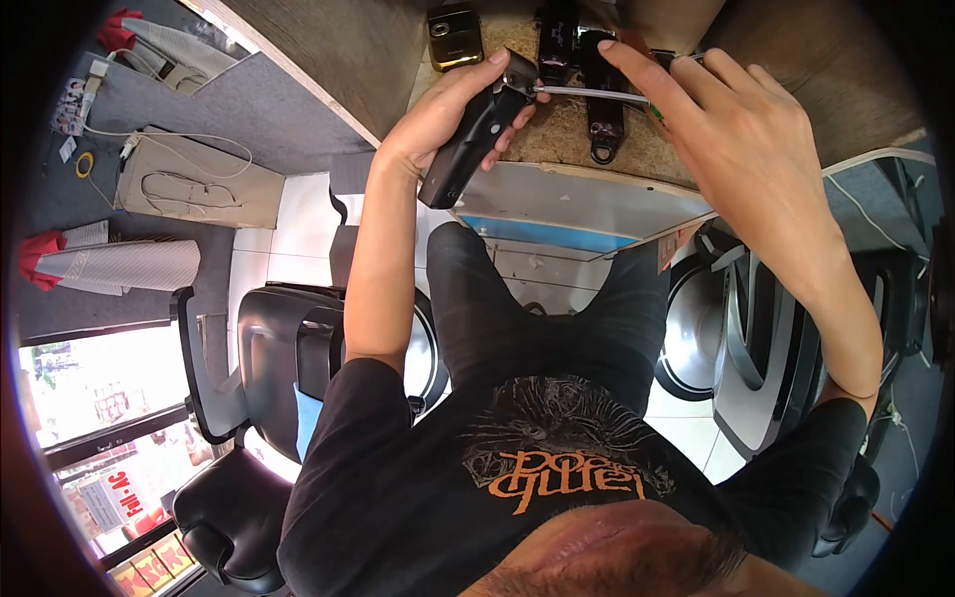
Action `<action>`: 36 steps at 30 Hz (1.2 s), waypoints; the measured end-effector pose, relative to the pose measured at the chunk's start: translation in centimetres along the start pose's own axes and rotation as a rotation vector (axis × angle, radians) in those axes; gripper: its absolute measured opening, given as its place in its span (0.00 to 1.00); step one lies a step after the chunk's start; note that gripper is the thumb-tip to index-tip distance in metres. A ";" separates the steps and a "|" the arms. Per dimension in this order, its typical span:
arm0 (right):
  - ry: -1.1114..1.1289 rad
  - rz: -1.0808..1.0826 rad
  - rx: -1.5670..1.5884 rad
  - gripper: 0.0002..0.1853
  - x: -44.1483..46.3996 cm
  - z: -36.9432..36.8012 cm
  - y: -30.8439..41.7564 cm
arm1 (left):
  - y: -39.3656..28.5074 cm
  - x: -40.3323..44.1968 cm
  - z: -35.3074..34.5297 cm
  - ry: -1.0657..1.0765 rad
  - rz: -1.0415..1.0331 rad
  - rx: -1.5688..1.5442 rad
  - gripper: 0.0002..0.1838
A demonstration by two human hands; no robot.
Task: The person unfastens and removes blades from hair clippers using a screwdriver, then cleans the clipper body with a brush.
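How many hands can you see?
2: the left hand gripping a black clipper, partly hidden behind it, and the right hand holding a thin metal tool.

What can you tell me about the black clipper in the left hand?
The black clipper looks like plastic, with a shinier, metallic-looking head and a small pale round spot on its body. It tilts, head up and right in the picture. The left hand grips it; a thin metal tool reaches it near the head.

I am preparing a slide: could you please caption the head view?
Left hand holds a clipper; right hand holds a screwdriver, its tip at the clipper's blade end.
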State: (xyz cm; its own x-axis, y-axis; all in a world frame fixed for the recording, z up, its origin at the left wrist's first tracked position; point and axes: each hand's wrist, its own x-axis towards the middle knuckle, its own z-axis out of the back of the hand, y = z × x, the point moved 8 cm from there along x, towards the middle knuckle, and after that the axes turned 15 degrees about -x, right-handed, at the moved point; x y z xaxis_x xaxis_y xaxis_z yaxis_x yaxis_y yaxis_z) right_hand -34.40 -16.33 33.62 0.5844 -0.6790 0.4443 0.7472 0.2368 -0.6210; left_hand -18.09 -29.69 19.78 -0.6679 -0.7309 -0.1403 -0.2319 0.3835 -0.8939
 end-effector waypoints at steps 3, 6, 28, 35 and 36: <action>0.074 -0.022 -0.033 0.42 -0.3 0.1 0.3 | 0.0 0.0 0.1 -0.006 -0.005 0.004 0.36; 0.119 -0.038 -0.044 0.41 -0.5 -0.1 0.2 | 0.1 0.0 0.0 0.002 -0.008 0.005 0.36; 0.128 -0.129 0.315 0.14 -2.3 -2.8 -0.7 | -0.1 0.4 -0.1 -0.015 -0.016 -0.022 0.36; 0.176 -0.178 0.375 0.13 -2.9 -4.0 -1.0 | -0.3 0.5 -0.2 -0.030 -0.044 0.010 0.37; 0.169 -0.202 0.394 0.13 -2.9 -4.2 -1.0 | -0.4 0.5 -0.2 -0.016 -0.049 -0.003 0.37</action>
State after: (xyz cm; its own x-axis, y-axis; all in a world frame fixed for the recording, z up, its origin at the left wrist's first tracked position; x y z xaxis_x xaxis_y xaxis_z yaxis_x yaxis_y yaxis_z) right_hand -38.18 -17.49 30.24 0.3797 -0.8346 0.3990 0.9228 0.3116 -0.2265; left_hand -18.50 -30.08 20.18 -0.6443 -0.7578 -0.1029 -0.2665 0.3486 -0.8986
